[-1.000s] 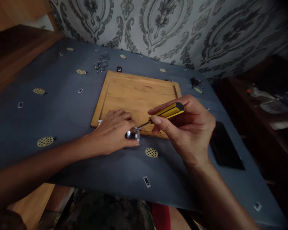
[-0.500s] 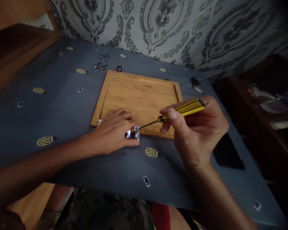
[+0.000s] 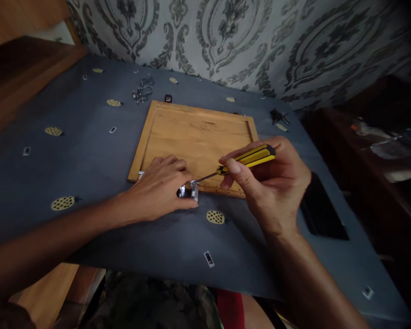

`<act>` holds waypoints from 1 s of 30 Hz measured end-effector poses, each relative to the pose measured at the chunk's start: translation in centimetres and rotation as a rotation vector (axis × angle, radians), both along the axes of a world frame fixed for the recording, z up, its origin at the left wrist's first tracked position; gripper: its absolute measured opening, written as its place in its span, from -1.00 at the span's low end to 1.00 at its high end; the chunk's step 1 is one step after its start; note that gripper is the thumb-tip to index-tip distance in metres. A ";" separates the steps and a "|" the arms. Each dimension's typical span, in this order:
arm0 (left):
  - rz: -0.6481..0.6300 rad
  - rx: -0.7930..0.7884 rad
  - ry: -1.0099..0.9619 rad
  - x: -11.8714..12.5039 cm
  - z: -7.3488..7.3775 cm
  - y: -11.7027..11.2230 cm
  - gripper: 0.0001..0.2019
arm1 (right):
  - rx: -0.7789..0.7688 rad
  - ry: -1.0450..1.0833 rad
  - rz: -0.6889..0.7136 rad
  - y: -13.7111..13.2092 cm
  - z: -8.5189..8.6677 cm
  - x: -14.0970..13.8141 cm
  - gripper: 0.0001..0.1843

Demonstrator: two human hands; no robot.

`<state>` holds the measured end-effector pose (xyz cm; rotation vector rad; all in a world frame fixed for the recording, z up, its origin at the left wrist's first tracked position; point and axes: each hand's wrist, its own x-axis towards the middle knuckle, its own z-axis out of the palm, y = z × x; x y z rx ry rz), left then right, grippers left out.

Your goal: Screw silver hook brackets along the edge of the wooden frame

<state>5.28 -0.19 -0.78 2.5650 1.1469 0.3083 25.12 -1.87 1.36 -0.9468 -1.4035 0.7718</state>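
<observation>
A wooden panel (image 3: 198, 137) with a raised frame lies flat on the blue cloth-covered table (image 3: 89, 155). At the panel's near edge sits a shiny metal hinge (image 3: 188, 191). My left hand (image 3: 160, 187) lies over the hinge with its fingers curled down, pressing it against the wood. My right hand (image 3: 270, 183) is closed round a yellow and black screwdriver (image 3: 245, 160), whose thin shaft slants down to the left with its tip at the hinge.
Loose metal fittings (image 3: 142, 91) lie at the table's far left, and a small dark object (image 3: 279, 117) at the far right. A black phone-like slab (image 3: 320, 212) lies right of my right hand. Patterned wallpaper backs the table; wooden furniture stands left.
My right hand drew the screwdriver back to the right, then came in closer to the hinge again. My left hand stayed on the hinge.
</observation>
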 end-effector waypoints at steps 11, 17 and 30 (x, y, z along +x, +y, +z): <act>0.002 -0.004 -0.008 0.0 0.0 0.0 -0.68 | 0.042 -0.201 0.019 -0.1 0.6 0.7 -0.80; 0.009 -0.022 0.006 0.2 0.2 0.0 -0.68 | 0.085 -0.124 -0.100 -0.1 0.0 -0.7 -0.67; 0.000 -0.009 -0.013 0.0 -0.1 0.0 -0.66 | 0.129 -0.035 -0.168 0.0 0.0 0.0 -0.66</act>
